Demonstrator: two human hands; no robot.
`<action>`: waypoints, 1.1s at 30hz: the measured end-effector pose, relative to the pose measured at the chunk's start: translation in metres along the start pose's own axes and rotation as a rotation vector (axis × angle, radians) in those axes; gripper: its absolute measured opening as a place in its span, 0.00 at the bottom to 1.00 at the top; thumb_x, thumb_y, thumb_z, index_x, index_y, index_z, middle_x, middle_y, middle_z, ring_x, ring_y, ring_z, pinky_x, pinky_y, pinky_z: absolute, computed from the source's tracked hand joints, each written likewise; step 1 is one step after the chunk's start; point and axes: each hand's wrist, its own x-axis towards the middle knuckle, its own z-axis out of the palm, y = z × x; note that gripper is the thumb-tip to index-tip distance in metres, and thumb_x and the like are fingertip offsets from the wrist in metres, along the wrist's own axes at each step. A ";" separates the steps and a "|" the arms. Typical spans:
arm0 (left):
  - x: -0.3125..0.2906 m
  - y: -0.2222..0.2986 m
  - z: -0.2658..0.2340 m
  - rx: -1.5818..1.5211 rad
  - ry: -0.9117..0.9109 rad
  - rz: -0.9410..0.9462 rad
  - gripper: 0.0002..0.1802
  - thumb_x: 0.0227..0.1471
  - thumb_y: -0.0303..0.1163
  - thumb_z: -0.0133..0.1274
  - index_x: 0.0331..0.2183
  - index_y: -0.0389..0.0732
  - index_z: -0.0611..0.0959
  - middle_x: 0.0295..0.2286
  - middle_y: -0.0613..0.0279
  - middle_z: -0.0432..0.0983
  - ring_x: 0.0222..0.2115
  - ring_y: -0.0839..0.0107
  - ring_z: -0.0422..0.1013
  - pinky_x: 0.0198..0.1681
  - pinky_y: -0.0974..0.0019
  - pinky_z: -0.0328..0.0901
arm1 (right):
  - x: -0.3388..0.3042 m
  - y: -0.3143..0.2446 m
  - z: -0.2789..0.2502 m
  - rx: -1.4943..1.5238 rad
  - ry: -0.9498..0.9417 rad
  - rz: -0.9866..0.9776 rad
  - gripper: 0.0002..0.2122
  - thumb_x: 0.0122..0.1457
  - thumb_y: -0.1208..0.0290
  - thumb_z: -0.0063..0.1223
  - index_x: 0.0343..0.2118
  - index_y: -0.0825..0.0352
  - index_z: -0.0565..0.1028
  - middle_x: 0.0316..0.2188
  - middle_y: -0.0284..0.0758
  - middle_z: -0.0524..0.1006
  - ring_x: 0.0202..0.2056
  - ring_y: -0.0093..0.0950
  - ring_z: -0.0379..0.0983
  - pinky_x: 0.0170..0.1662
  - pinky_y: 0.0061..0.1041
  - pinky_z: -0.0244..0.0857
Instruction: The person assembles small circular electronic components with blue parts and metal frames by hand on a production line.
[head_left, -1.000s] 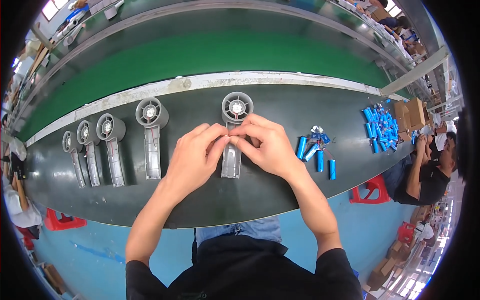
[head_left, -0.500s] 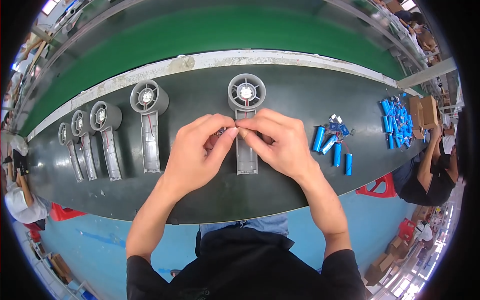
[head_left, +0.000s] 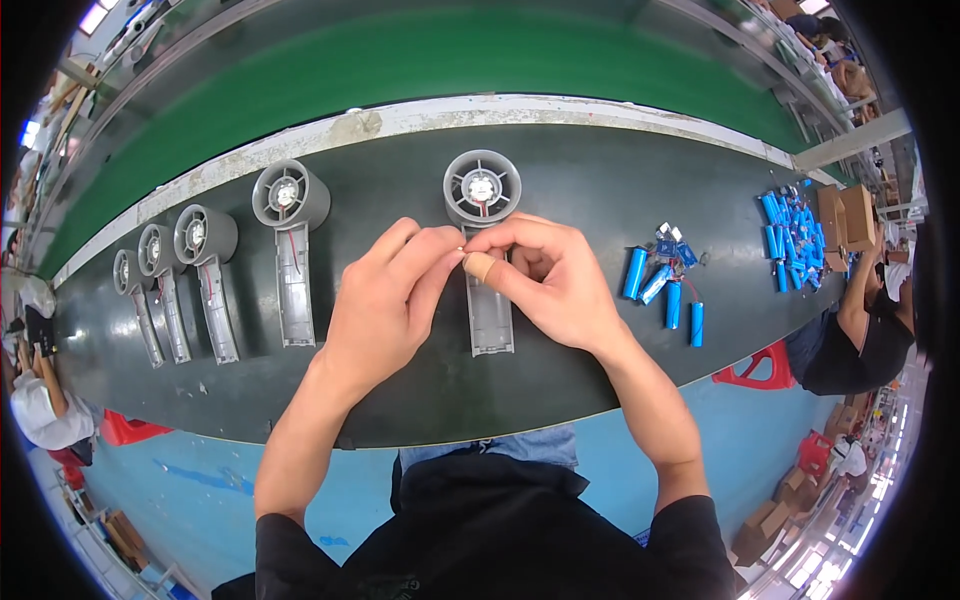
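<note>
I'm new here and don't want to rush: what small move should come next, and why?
Probably lower the left hand and right hand slightly toward the open handle of the grey plastic fan housing: their fingers meet over it, and the neighbouring grey housing has a red wire in its handle. What they pinch is unclear.

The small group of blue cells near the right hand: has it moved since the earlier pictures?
No; the blue cells shifted neither way against the white rail.

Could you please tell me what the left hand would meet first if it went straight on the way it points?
The left hand would likely meet the right hand first, though whether they touch is unclear.
</note>
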 end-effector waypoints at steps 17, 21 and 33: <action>-0.006 -0.004 -0.001 -0.517 -0.041 -0.296 0.18 0.63 0.25 0.44 0.55 0.36 0.70 0.38 0.55 0.81 0.39 0.72 0.76 0.45 0.69 0.69 | 0.001 0.006 0.005 -0.232 0.297 -0.347 0.06 0.51 0.82 0.61 0.33 0.69 0.79 0.33 0.30 0.75 0.17 0.10 0.60 0.20 0.12 0.53; -0.006 -0.006 0.003 -0.510 -0.058 -0.284 0.18 0.60 0.23 0.48 0.53 0.36 0.72 0.39 0.56 0.80 0.39 0.72 0.76 0.44 0.69 0.70 | 0.001 0.009 0.008 -0.272 0.328 -0.381 0.07 0.51 0.82 0.61 0.33 0.68 0.79 0.34 0.30 0.76 0.17 0.10 0.59 0.19 0.13 0.51; -0.007 -0.009 0.009 -0.457 0.026 -0.187 0.20 0.51 0.19 0.58 0.48 0.36 0.81 0.38 0.57 0.79 0.34 0.71 0.75 0.40 0.70 0.69 | -0.001 0.007 0.018 -0.114 0.345 -0.242 0.05 0.52 0.80 0.62 0.32 0.67 0.80 0.26 0.25 0.68 0.22 0.10 0.56 0.23 0.13 0.49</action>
